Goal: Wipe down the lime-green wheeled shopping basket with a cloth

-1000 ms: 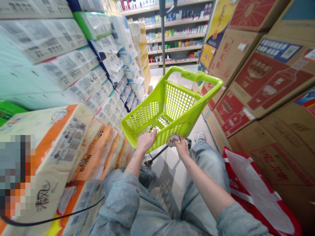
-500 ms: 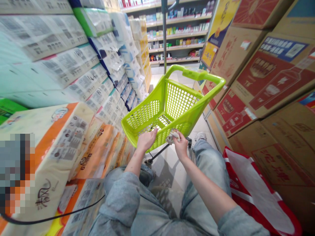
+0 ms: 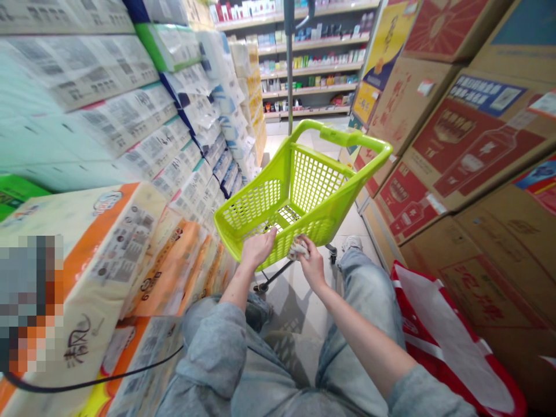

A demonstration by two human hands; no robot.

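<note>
A lime-green plastic shopping cart with perforated walls stands tilted in view in front of me, its basket bare inside. My left hand grips the near rim of the cart, thumb on top and fingers hidden over the edge. In my right hand is a crumpled whitish cloth, pinched in the fingers and pressed against the outer side wall of the cart. Part of the cloth is hidden by those fingers.
Stacked tissue packs rise on the left, cardboard cartons on the right. A red and white bag lies by my right leg. Behind the cart are a grey pole and stocked shelves. A black cable crosses lower left.
My right hand has slid the cloth slightly left and down along the cart's side wall. The left hand keeps its hold on the rim.
</note>
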